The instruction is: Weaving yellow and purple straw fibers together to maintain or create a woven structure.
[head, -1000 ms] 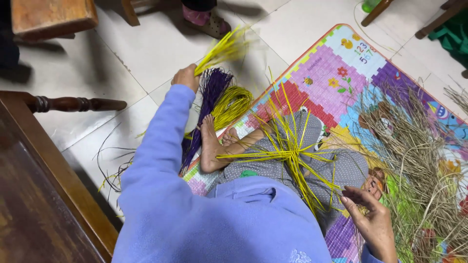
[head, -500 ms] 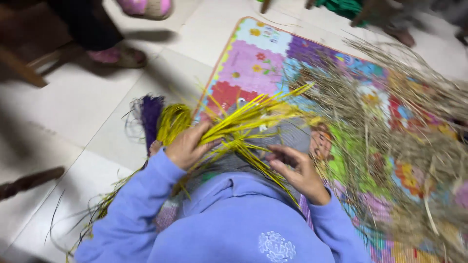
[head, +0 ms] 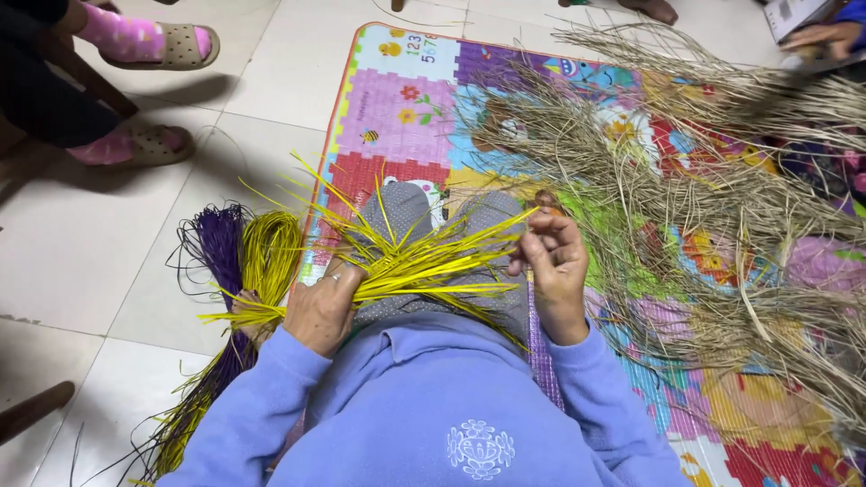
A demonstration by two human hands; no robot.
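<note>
Head view: my left hand clamps the splayed bundle of yellow straw strips; my right hand pinches their tips. Loosening could scatter them.

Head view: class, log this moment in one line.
left hand: gripping yellow strands | right hand: pinching strand ends | beside: purple bundle, dry straw

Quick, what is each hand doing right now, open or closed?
Left hand: closed on the bunch of yellow strands.
Right hand: fingers pinched on the ends of the same yellow strands.
</note>
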